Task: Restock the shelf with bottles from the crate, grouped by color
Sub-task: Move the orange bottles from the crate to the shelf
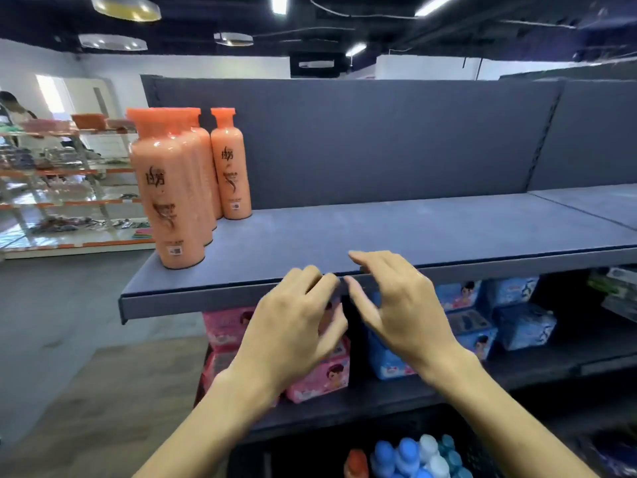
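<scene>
Head view. Shelf (379,232), grey, top tier: orange bottles (172,188) upright at its left end (a front-to-back row, plus one beside the row's rear). Left hand (293,326) and right hand (403,305): both empty, fingers loosely bent and spread, side by side at the shelf's front edge, well right of the orange bottles. Crate (310,453), dark, below the forearms: crate bottles (406,453) with blue, pale and orange caps.
</scene>
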